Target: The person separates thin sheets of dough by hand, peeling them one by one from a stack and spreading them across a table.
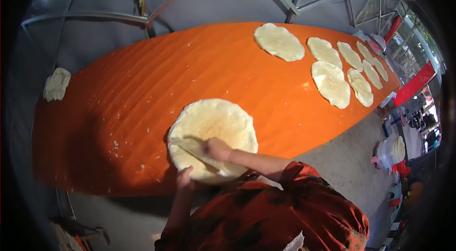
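A large round pale flatbread (228,118) lies near the front edge of the orange-covered table (142,85), faintly browned at its middle and raised at the rim. A fold or loose layer runs across its lower left part. My right hand (217,149) is curled closed over this layer, somewhat blurred, with the forearm reaching in from the right. At the lower left rim my left hand (185,175) has its fingers closed on the bread's edge, partly hidden by it.
Several thin flatbreads (331,84) are spread at the right end, one larger flatbread (279,42) at the far edge. A crumpled pale piece (57,84) sits at the left end. White crumbs dot the cover. A clear tub (390,152) stands right, beyond the grey floor (339,170).
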